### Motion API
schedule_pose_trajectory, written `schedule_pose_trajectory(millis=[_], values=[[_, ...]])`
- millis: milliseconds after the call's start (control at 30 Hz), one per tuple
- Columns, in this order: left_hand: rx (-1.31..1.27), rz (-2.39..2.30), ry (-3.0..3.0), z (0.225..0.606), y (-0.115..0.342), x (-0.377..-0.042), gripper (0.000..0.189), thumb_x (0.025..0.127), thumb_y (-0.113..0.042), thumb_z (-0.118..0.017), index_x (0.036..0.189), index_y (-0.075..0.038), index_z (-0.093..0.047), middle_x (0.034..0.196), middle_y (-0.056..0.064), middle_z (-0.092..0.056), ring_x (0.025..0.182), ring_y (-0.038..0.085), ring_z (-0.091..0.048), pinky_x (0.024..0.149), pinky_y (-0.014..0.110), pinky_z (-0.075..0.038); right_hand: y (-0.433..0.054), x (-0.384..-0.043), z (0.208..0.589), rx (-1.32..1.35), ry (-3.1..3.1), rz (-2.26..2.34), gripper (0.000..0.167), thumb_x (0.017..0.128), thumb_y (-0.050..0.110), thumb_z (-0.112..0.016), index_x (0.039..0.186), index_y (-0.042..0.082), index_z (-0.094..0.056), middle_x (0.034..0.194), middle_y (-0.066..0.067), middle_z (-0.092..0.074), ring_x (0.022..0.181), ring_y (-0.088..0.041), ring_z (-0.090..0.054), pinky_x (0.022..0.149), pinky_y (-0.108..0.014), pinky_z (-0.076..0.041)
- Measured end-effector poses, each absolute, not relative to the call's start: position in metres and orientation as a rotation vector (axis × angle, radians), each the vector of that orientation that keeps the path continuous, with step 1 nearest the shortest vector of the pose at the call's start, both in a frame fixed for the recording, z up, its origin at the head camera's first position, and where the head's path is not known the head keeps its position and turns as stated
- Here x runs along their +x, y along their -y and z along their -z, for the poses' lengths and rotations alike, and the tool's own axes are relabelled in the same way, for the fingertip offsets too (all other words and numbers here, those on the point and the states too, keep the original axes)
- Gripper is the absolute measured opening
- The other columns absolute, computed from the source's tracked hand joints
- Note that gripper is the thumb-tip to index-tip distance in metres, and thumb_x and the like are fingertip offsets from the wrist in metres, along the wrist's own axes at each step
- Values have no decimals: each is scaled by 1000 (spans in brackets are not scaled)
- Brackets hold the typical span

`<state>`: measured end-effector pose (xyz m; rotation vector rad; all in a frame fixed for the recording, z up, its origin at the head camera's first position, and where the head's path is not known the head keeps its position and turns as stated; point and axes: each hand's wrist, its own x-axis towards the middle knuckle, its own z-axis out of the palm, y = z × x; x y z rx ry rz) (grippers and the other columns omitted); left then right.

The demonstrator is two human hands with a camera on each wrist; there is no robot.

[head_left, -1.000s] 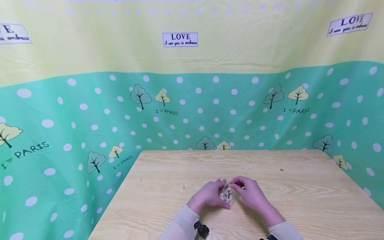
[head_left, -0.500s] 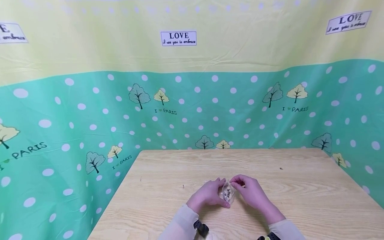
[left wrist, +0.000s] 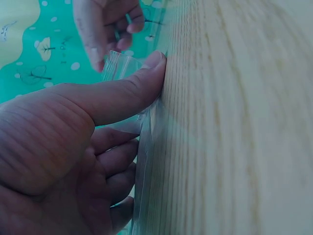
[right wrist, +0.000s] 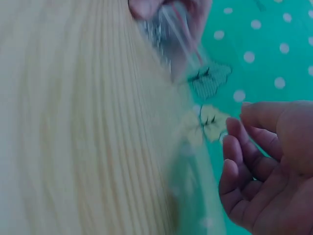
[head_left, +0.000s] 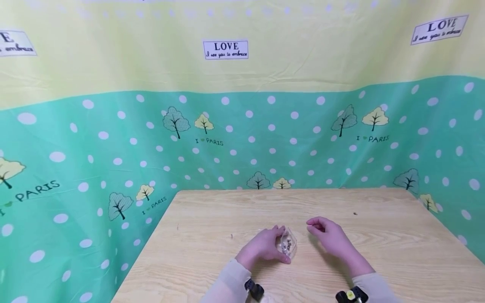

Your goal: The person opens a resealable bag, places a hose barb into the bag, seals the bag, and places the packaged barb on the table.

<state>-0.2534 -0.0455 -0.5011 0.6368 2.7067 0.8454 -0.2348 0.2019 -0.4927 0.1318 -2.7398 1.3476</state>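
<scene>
In the head view a small clear zip bag (head_left: 289,244) with several small dark and silvery pieces inside lies on the table. My left hand (head_left: 261,245) grips it from the left, thumb at the near edge and fingers round the far side. The bag's clear zip end (left wrist: 116,63) sticks up past the thumb in the left wrist view. To the right, apart from the bag, my right hand (head_left: 329,237) hovers over the table. Its fingers (right wrist: 234,147) are loosely bent, and nothing shows between thumb and fingertips.
The wooden table (head_left: 204,210) bears a tiny dark piece (head_left: 355,213) at the back right and another tiny piece (head_left: 232,236) left of the bag. A green dotted curtain (head_left: 212,168) hangs behind and along both sides.
My right hand has left the bag's opening and moved to the right, its fingers loosened. My left hand still holds the bag in the same spot.
</scene>
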Motion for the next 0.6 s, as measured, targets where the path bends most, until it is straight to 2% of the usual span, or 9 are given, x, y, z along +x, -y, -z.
schedule_pose_trajectory(millis=[333, 600], values=[[661, -851, -2701, 502, 39, -252, 108, 69, -38, -101, 162, -17, -49, 167, 13, -43, 150, 41, -45, 124, 55, -36, -269, -243, 501, 73, 2859, -1179, 31, 108, 20, -63, 129, -3, -68, 108, -9, -70, 97, -23, -63, 83, -39, -54], [633, -846, -2706, 501, 46, -252, 109, 70, -39, -100, 163, -15, -47, 168, 14, -42, 150, 42, -44, 124, 55, -36, -310, -255, 502, 31, 2867, -1267, 35, 109, 20, -62, 130, -8, -65, 113, -18, -68, 92, -25, -60, 70, -31, -55]])
